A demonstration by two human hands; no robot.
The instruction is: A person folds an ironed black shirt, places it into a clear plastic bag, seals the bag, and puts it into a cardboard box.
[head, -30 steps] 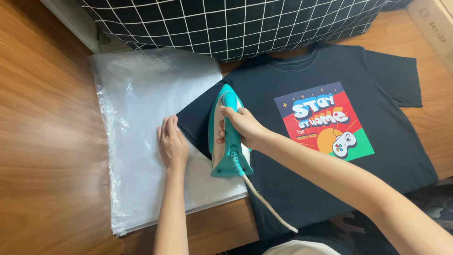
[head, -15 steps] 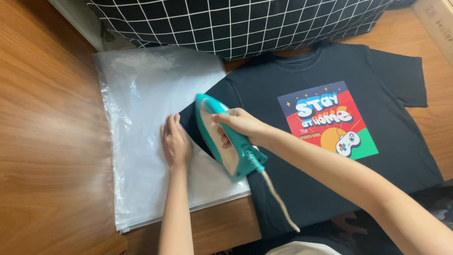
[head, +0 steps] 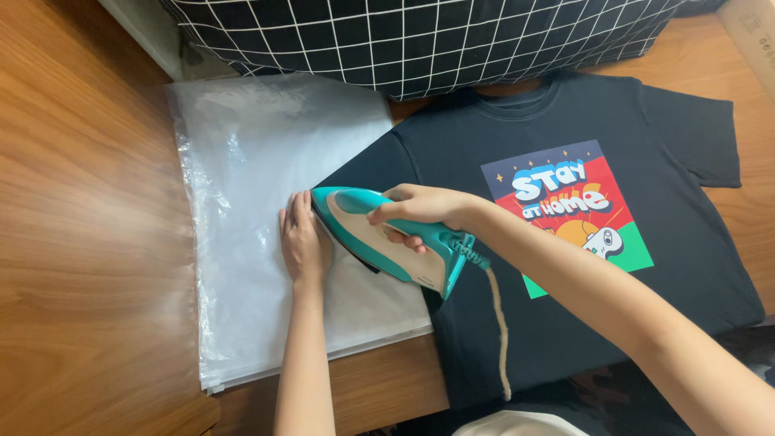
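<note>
A black T-shirt (head: 646,129) with a colourful printed picture on its chest lies flat on the wooden table (head: 81,242). My right hand (head: 420,211) grips the handle of a teal and cream iron (head: 363,226), whose tip points left over the shirt's left sleeve. My left hand (head: 303,242) lies flat, fingers together, beside the iron's tip at the sleeve's edge, resting on a stack of clear plastic bags (head: 258,153). The iron's braided cord (head: 499,323) trails down towards me.
A black cushion with a white grid pattern (head: 420,40) lies along the far edge of the table. A cardboard box corner (head: 755,32) shows at the top right. Dark patterned cloth (head: 613,404) sits at the bottom edge.
The iron has swung from pointing away from me to pointing left, sliding along the sleeve towards my left hand. My left hand has stayed in place.
</note>
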